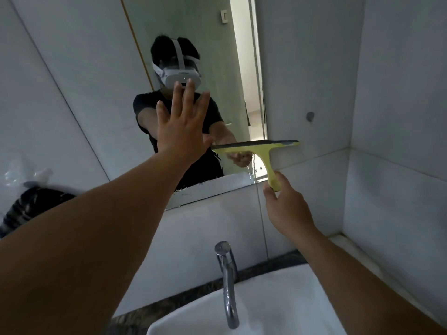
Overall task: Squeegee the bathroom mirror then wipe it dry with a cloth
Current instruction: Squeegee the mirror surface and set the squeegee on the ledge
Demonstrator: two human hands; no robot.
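Bathroom scene viewed from the person's head, looking toward a frameless rectangular wall mirror (193,39) set into pale grey wall tiles (399,93).

The left hand (183,126) is released, fingers spread and extended, palm laid flat toward the glass near the middle of the mirror's lower half; whether the palm actually touches the glass cannot be told.

The right hand (286,204) grasps the lower end of the handle of a yellow plastic squeegee with a dark rubber blade (263,151), fingers curled around the grip. The handle rises from the hand, which sits just below the mirror's lower right corner. The blade lies nearly horizontal against the glass close to the mirror's bottom edge; its right end extends past the mirror's right edge over the tile, and its left end lies just beside the thumb of the left hand. A thin trickle of water (250,170) runs down the glass under the blade toward the bottom edge.

Below the mirror, a chrome tap with a curved spout (227,281) stands at the back edge of a white ceramic basin (278,310) sunk into a dark mottled stone counter (169,301). At the left edge of the view, a dark striped cloth (31,204) lies bunched, with a clear crumpled plastic bag (26,175) just behind it.
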